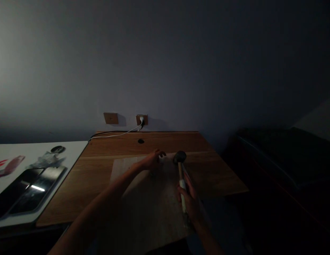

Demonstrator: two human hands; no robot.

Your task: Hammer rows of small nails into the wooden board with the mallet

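My right hand is wrapped round the pale handle of a rubber mallet, whose dark round head points away from me above the board. My left hand hovers over the far part of a light, flat board, its visible fingers bent a little and apart. Something small and dark shows faintly below that palm, too dim to make out. The board lies on a brown wooden desk, and deep shadow covers its near part.
At left, a white table carries a dark glossy two-part case, crumpled clear plastic, a round dark item and a pink-red packet. Cables run to a wall socket behind the desk. Right of it is a dark raised surface.
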